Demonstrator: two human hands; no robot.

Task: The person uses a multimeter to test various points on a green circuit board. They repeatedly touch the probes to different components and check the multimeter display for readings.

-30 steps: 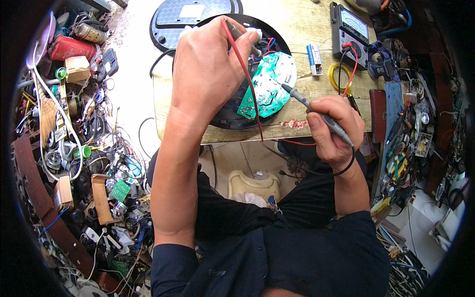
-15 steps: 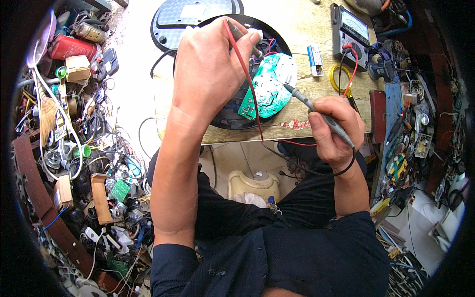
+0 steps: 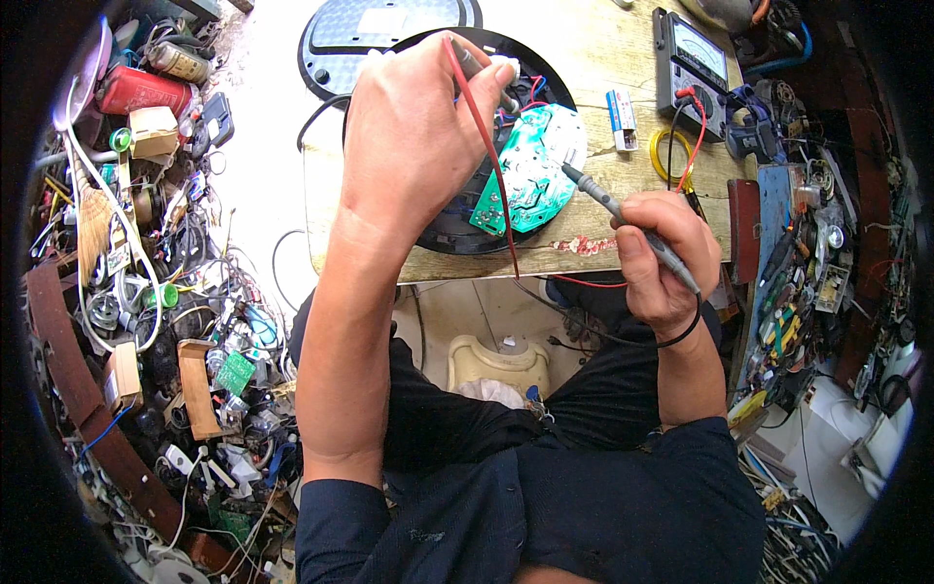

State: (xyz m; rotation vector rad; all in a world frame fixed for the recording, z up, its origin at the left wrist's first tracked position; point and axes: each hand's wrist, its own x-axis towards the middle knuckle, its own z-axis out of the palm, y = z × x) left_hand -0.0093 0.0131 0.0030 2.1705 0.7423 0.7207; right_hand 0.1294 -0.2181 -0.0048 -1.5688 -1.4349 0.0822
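A green circuit board (image 3: 530,180) rests on the near right part of a round black housing (image 3: 452,237) at the table edge. Over the housing, my left hand (image 3: 409,141) is closed around a grey test probe (image 3: 467,60). Its red lead (image 3: 503,190) hangs in front of the board, and the hand hides where its tip touches. My right hand (image 3: 671,255) grips a second grey probe (image 3: 605,197) with a black lead, its tip over the board's right part; contact cannot be made out. Blue and red wires (image 3: 537,86) show beside the board.
An analog multimeter (image 3: 693,66) stands at the far right, with red and black leads plugged in. Beside it lie a small blue-and-white box (image 3: 621,120) and a yellow wire coil (image 3: 669,159). A round dark cover (image 3: 389,34) sits behind the housing. Clutter piles (image 3: 233,375) flank the table.
The right probe's tip has shifted slightly to the right over the board, along with my right hand. My left hand and its probe have stayed nearly still.
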